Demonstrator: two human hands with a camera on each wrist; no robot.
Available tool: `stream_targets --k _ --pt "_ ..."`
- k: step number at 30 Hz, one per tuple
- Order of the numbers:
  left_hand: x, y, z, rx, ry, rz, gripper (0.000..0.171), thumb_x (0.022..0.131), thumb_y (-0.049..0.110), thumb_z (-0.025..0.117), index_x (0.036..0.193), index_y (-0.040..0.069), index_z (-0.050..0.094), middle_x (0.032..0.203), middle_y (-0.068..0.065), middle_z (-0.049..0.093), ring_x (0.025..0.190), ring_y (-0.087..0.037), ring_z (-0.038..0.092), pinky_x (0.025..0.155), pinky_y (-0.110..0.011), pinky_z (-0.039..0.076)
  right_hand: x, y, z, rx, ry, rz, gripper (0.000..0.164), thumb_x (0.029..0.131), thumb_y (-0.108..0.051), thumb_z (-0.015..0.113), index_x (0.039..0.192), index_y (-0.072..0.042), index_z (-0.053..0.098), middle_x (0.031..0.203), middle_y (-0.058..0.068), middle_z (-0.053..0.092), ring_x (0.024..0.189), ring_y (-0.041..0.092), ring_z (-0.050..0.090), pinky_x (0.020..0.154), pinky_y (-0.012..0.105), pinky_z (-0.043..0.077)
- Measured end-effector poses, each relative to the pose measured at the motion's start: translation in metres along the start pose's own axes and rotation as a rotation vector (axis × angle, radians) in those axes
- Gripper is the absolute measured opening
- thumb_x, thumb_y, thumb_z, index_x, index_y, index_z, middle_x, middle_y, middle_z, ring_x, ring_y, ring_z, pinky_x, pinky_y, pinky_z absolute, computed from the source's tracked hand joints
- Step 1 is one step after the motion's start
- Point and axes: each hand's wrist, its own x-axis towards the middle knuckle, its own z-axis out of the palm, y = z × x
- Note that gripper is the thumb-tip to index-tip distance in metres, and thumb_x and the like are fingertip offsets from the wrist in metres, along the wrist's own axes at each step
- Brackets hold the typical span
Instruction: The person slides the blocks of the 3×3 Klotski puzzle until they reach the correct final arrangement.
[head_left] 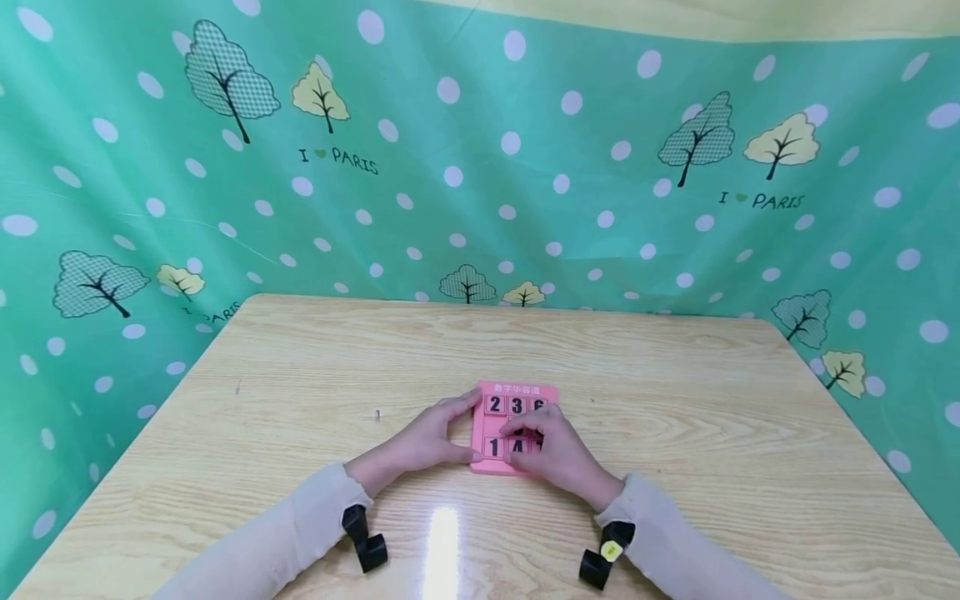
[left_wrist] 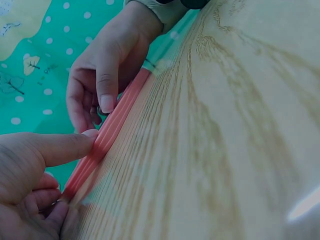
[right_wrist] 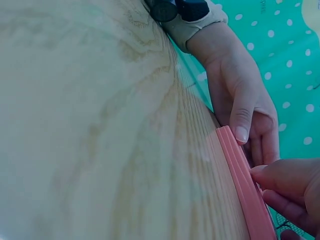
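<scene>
A pink sliding number puzzle (head_left: 477, 425) lies flat on the table, its tiles facing up. Its top row reads 2, 3, 6 and the bottom row 1, 4 and a partly covered 7. The middle row's left slot shows bare pink, and the tiles beside it are mostly hidden by fingers. My left hand (head_left: 429, 435) holds the puzzle's left side, thumb near the lower corner and fingers near the upper one. Over the right side, my right hand (head_left: 558, 450) bends its fingers and touches the tiles with its fingertips. Both wrist views show the pink edge (left_wrist: 112, 122) between the hands.
The wooden table (head_left: 315, 350) extends around the puzzle. A green dotted curtain (head_left: 480, 208) with printed trees hangs behind and beside it. Black wrist mounts (head_left: 365, 537) sit on both sleeves, and a bright reflection (head_left: 441, 550) shows near the front.
</scene>
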Motion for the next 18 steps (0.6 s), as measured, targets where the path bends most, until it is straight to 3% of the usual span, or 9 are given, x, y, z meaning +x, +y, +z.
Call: stream_targets --k 11,18 --pt "0.0 0.0015 -0.001 -0.001 0.001 -0.013 0.089 0.074 0.019 0.079 0.147 0.008 0.03 0.154 -0.005 0.027 0.14 -0.029 0.023 0.115 -0.049 0.018 0.004 -0.0006 0.0023 0.001 0.0 -0.025 0.026 0.074 -0.008 0.076 0.097 -0.02 0.072 0.102 -0.004 0.058 0.098 0.016 0.041 0.082 0.03 0.042" --pt "-0.0004 -0.0003 -0.0001 -0.017 -0.002 -0.018 0.089 0.074 0.019 0.079 0.148 0.009 0.03 0.154 -0.005 0.026 0.14 -0.031 0.023 0.114 -0.05 0.017 0.008 -0.0026 0.0035 -0.024 0.022 0.008 0.026 0.074 -0.008 0.077 0.098 -0.018 0.072 0.099 -0.004 0.058 0.095 0.015 0.042 0.082 0.031 0.041"
